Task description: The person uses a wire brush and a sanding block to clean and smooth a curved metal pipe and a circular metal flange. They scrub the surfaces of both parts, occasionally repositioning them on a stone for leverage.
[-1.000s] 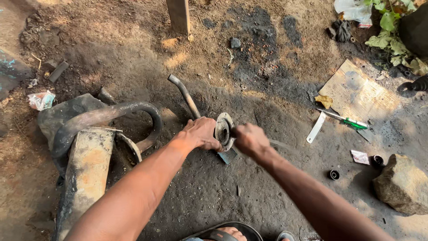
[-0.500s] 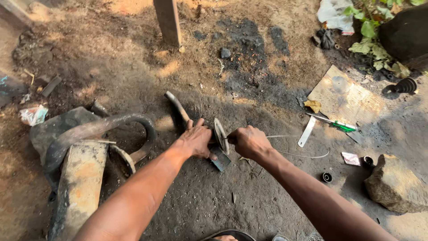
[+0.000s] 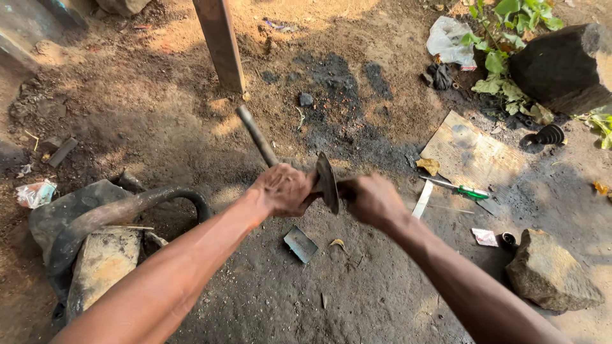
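Left hand (image 3: pixel 280 189) gripping one rod (image 3: pixel 256 136), right hand (image 3: pixel 370 199) perhaps holding one disc (image 3: pixel 327 183)

two hands (image 3: pixel 284 189), one metal disc (image 3: pixel 327 182), one rod (image 3: pixel 256 136), two large stones (image 3: pixel 552 272), one screwdriver (image 3: pixel 460 189), one plastic bag (image 3: pixel 449 41)

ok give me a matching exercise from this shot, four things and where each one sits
Things:
1. metal disc
2. green-handled screwdriver
3. large rock
4. crumpled white bag

Places:
A. top of the view, beside the green plants
B. between the two hands
C. on the flat board right of the hands
D. on the dirt at lower right

Pairs: 1-B, 2-C, 3-D, 4-A
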